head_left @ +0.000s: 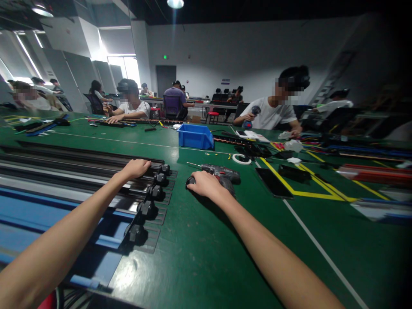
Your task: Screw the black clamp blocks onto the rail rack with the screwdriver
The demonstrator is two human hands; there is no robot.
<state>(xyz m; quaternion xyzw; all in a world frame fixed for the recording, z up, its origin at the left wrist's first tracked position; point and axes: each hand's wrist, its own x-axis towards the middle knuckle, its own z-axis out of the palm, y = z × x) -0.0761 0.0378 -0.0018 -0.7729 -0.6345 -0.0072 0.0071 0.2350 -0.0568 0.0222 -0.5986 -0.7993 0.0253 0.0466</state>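
My left hand [137,168] is closed over the far black rail [96,159], close to its right end; its fingertips are partly hidden. Several long rails lie side by side here, the nearer ones blue [35,208]. At their right ends sit black knob-like end pieces [147,209] with flat dark plates. My right hand [207,185] grips a loose black knob-like piece [190,182] just above the green table. A dark cordless drill [229,174] with a long thin bit lies right behind and beside that hand, its handle partly covered.
Beyond the drill stand a blue bin [195,137] and a white tape roll [241,159]. A dark flat panel [274,182] lies to the right, near yellow tape lines [317,196]. Across the green table [193,266], a person [270,111] holds another drill; other people sit further off.
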